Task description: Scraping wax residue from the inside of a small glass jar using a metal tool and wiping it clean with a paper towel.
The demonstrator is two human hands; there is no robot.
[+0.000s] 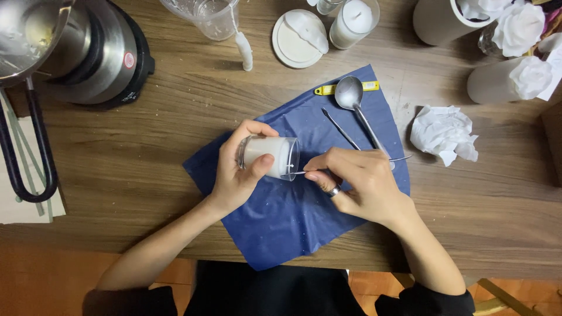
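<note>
The left hand [237, 175] wraps around a small glass candle [270, 157], thumb on the near side and fingers curled over the far side. The glass is tipped onto its side, so its long axis runs left to right and its open mouth faces right — straight toward the other hand. White wax fills it, smooth and matte, behind clear glass.

The right hand [354, 181], a ring on one finger, pinches a thin metal tool [300, 172] between thumb and fingertips. The tool lies level, in line with the glass, and its tip sits at the mouth, at or just touching the wax; contact is too fine to tell. Both hands are close together above a creased blue cloth [287, 222] spread on the wooden counter [146, 152].

Just beyond the right hand, on the cloth, lie a metal spoon [351, 96], a slim metal pick [341, 130] and a small yellow strip [328, 89]. To the right sits a crumpled white tissue [445, 134]. At the far edge stand a clear jug [205, 17], a white round lid [295, 41] and another white candle in glass [354, 22]. Far left, a steel pot [35, 29] with a black looped handle rests on a round burner [108, 55].
</note>
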